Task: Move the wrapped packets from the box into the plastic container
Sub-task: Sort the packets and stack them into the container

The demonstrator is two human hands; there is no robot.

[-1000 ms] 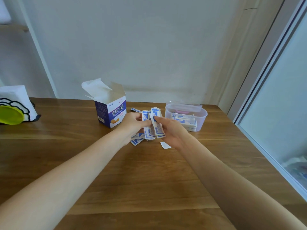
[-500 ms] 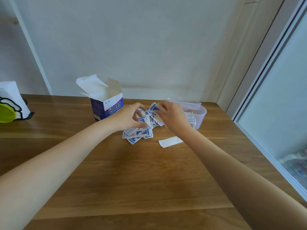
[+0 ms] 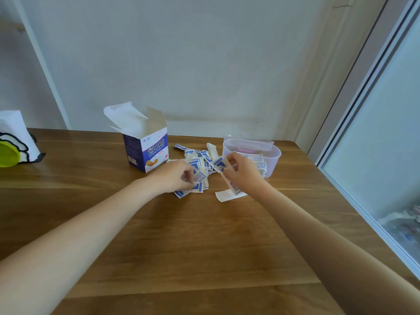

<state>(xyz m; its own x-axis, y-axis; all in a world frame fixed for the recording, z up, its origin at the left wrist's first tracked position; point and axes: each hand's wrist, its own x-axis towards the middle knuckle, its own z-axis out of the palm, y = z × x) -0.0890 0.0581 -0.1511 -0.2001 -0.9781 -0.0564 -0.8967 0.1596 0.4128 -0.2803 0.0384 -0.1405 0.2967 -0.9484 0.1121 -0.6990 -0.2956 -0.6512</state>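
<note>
Closest to you, the wooden table [image 3: 181,246] is showing long plank grain, with both your forearms stretching across it. Further out, your left hand [image 3: 175,176] is pinching packets at the near edge of the loose pile of wrapped packets [image 3: 200,164], and your right hand [image 3: 245,173] is gripping a strip of them just in front of the plastic container [image 3: 273,159], which is already holding some. One white slip [image 3: 225,196] is lying flat by your right wrist. The open box [image 3: 146,151] is standing left of the pile. Behind it all, a plain pale wall [image 3: 204,64], with a glass panel [image 3: 386,144] running down the right.
</note>
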